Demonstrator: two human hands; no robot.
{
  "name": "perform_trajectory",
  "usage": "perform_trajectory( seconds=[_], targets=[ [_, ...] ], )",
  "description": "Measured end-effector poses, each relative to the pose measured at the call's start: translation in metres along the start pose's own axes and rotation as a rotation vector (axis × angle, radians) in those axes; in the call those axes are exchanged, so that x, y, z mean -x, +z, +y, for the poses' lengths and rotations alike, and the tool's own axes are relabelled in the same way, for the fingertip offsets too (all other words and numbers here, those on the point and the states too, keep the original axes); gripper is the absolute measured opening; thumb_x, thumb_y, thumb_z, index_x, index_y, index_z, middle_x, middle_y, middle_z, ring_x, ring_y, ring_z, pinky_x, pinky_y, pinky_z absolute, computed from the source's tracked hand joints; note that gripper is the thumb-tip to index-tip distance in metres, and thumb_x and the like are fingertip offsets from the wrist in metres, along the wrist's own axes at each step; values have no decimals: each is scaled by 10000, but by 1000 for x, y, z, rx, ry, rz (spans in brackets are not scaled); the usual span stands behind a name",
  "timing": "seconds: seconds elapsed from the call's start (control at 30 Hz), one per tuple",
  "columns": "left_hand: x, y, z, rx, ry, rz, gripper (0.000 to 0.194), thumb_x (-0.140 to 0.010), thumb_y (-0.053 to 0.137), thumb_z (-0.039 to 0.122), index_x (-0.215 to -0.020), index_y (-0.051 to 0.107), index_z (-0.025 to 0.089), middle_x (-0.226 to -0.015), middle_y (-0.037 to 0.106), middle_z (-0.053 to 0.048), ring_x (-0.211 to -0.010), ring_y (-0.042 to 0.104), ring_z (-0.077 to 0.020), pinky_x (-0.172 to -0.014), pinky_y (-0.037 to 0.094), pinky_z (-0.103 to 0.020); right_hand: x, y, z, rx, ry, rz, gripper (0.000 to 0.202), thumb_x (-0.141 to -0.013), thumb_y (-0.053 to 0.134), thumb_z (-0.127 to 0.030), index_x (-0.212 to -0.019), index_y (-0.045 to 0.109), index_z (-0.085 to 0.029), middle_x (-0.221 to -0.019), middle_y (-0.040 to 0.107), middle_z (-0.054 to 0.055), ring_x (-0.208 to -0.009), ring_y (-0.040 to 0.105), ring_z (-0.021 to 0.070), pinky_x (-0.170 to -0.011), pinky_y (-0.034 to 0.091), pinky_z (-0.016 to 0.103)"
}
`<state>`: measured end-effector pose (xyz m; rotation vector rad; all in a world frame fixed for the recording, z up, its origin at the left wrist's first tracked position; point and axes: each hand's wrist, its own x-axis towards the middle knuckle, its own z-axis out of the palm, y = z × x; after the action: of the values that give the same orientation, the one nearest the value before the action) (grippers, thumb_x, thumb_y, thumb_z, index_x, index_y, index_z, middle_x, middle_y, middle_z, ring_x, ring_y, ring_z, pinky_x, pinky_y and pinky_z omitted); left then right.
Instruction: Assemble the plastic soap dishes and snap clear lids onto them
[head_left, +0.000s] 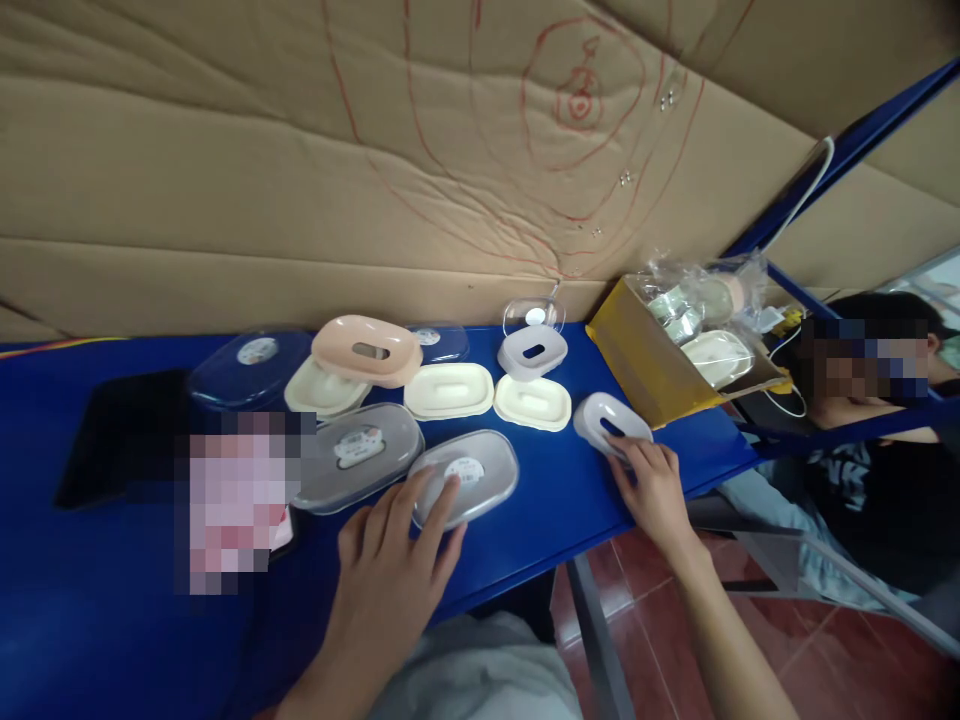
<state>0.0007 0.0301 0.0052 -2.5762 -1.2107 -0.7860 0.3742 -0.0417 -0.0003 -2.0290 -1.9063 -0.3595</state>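
On the blue table (570, 500), the left hand (390, 570) lies flat, fingers spread, on a clear oval plastic lid with a round white label (469, 478); it presses rather than grips. At three o'clock from it, the right hand (652, 490) rests fingertips on a tilted white oval soap-dish insert (609, 422), not closed around it. Toward twelve o'clock sit cream oval trays (491, 395), a pink oval dish (366, 350) and another clear lid (358, 455), all loose. Judging by this, most pieces remain unassembled. A yellow cardboard box (637, 365) holds bagged parts.
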Motion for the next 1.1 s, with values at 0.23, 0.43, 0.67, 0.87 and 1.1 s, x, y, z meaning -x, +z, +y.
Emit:
perform_trajectory(
  seconds=[0.23, 0.43, 0.67, 0.87, 1.1],
  targets=[
    [-9, 7, 35, 210, 282, -63, 447, -1045, 599, 110, -1476, 628, 226, -1584, 604, -170, -1384, 621, -346, -1067, 531, -496, 42, -29, -58, -437, -262, -175, 354, -1150, 533, -316, -1492, 617, -280, -1413, 740, 91, -1357, 666, 273, -1162, 473, 483],
    [26, 9, 26, 217, 316, -135, 326, -1097, 537, 201, -1384, 681, 254, -1563, 624, -141, -1320, 674, -319, -1055, 585, -508, -38, 4, -49, -367, -209, -126, 463, -1162, 481, -317, -1624, 516, -293, -1634, 601, 91, -1547, 528, 307, -1249, 450, 557],
    [74, -11, -4, 324, 45, -45, 237, -1124, 575, 357, -1293, 679, 227, -1549, 598, -155, -1302, 719, -302, -953, 704, -424, -35, 18, -41, -336, -240, -129, 308, -1139, 556, -307, -1411, 697, -270, -1380, 752, 115, -1311, 698, 310, -1123, 559, 557],
    [66, -14, 14, 509, 20, -37, 226, -1122, 588, 332, -1325, 651, 255, -1600, 564, -99, -1382, 681, -257, -1058, 678, -400, 46, -23, -47, -414, -174, -182, 335, -1104, 591, -194, -1410, 693, -286, -1368, 751, 103, -1335, 693, 301, -1133, 580, 558],
    [11, 20, 55, 587, 53, -45, 208, -1100, 621, 288, -1286, 630, 195, -1605, 533, -182, -1432, 639, -338, -1082, 666, -497, 91, -6, -47, -473, -23, 8, 632, -1051, 714, -266, -1639, 488, -324, -1646, 535, 161, -1528, 554, 361, -1184, 582, 572]
  ],
)
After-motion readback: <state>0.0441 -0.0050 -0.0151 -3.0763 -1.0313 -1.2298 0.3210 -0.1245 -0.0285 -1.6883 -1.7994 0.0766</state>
